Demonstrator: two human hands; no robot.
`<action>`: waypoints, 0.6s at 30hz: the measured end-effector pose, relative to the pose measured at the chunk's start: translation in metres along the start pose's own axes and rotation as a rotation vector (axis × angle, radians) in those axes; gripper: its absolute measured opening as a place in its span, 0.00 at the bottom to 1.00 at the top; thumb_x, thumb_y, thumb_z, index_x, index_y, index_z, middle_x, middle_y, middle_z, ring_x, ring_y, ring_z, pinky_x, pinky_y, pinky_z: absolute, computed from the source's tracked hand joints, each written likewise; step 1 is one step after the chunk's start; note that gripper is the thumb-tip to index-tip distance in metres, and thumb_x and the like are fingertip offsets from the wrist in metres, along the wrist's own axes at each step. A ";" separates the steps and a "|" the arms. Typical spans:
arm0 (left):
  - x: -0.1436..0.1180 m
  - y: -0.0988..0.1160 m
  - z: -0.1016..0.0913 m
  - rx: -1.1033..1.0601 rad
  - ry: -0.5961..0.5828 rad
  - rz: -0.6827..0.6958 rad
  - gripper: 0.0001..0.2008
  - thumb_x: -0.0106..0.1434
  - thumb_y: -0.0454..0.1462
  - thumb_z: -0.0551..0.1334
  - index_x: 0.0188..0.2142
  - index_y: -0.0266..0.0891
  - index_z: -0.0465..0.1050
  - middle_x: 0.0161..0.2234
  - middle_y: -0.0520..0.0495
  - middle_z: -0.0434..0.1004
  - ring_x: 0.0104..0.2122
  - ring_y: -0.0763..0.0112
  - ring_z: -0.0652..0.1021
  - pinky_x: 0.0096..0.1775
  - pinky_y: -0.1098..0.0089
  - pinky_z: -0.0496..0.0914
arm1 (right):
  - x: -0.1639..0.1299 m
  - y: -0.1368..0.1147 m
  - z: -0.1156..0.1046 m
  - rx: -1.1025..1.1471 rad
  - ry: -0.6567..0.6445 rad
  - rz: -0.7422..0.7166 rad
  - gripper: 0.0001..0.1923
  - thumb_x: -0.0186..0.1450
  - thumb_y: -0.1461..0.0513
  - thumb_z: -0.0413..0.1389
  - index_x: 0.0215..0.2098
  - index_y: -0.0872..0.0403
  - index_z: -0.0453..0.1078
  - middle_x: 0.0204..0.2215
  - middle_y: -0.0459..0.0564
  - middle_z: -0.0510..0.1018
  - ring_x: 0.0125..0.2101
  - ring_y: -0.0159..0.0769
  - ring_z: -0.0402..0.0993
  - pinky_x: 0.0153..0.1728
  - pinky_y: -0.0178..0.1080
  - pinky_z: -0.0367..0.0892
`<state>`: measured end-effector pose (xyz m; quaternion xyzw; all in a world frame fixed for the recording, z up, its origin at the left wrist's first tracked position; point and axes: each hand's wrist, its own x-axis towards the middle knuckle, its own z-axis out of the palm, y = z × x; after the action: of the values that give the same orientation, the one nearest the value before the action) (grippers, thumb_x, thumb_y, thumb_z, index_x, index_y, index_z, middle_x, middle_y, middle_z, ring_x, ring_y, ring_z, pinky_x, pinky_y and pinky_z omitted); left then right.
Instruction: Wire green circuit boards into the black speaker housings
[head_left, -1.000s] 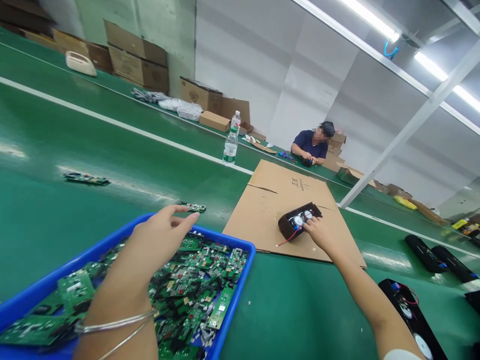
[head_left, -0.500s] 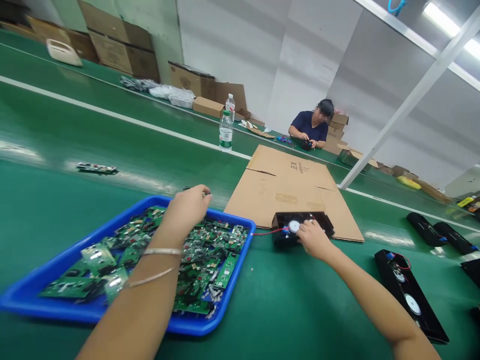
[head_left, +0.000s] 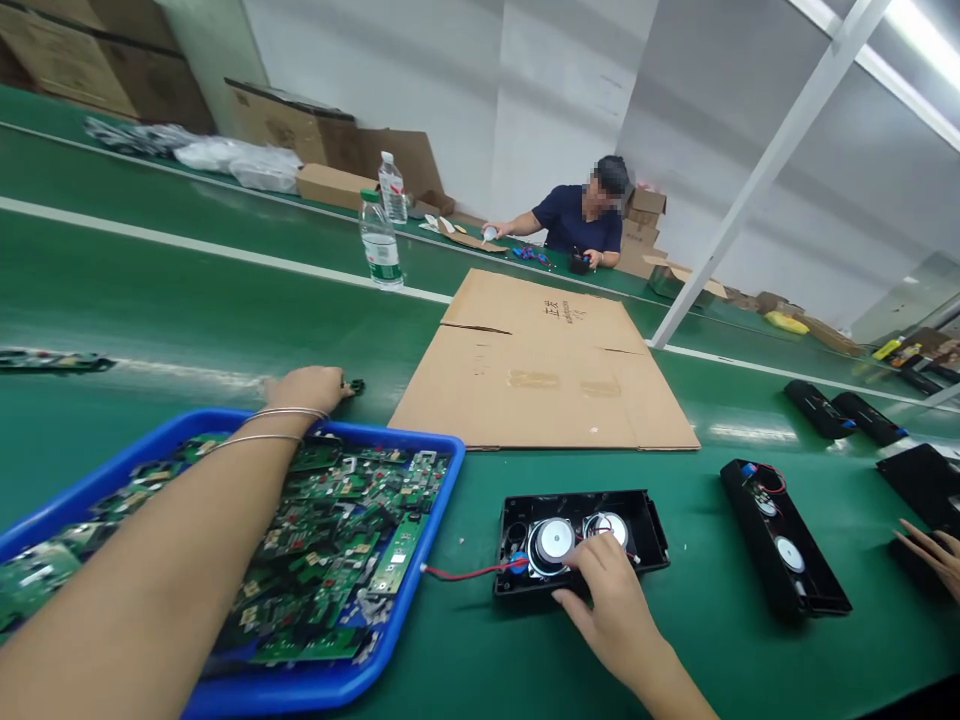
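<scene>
My left hand reaches past the far rim of a blue tray filled with green circuit boards. Between its fingers is a small dark circuit board, mostly hidden by the hand. In front of me lies an open black speaker box with two round speakers inside. My right hand is closed over its near wall, fingers inside by the second speaker and thumb outside. A red wire runs from the box to the tray's edge.
Flattened cardboard lies behind the box. Another open speaker box is to the right, near another person's hand. Water bottles stand farther back. A lone circuit board lies at left. A co-worker sits across.
The speaker box has come off the cardboard's edge, nearer to me, with my right hand on it. My left hand still holds the small board beyond the tray. The view has shifted.
</scene>
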<state>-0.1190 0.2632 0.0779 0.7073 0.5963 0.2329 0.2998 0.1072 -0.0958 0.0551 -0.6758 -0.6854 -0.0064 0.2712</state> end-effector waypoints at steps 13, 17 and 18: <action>-0.118 0.099 0.026 -0.505 -0.272 0.170 0.18 0.57 0.46 0.55 0.39 0.34 0.69 0.33 0.44 0.77 0.34 0.65 0.77 0.34 0.67 0.73 | 0.061 -0.048 0.015 0.348 -0.040 -0.190 0.11 0.63 0.66 0.44 0.33 0.54 0.69 0.27 0.49 0.76 0.29 0.33 0.71 0.47 0.43 0.65; -0.165 0.103 0.026 -0.944 -0.598 0.089 0.21 0.48 0.49 0.65 0.35 0.35 0.72 0.30 0.44 0.77 0.34 0.61 0.76 0.31 0.68 0.71 | 0.071 -0.035 -0.006 0.974 0.055 0.299 0.09 0.60 0.57 0.53 0.34 0.54 0.68 0.27 0.48 0.77 0.28 0.34 0.74 0.31 0.36 0.70; -0.172 0.102 0.027 -0.979 -0.648 0.055 0.21 0.47 0.48 0.66 0.35 0.35 0.72 0.29 0.44 0.77 0.34 0.61 0.76 0.31 0.68 0.71 | 0.072 -0.032 -0.009 1.065 0.062 0.358 0.10 0.59 0.57 0.54 0.35 0.54 0.68 0.25 0.47 0.76 0.26 0.33 0.74 0.30 0.35 0.70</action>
<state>-0.0591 0.0789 0.1352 0.5370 0.2786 0.2608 0.7523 0.0854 -0.0356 0.1015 -0.5507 -0.4603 0.3668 0.5919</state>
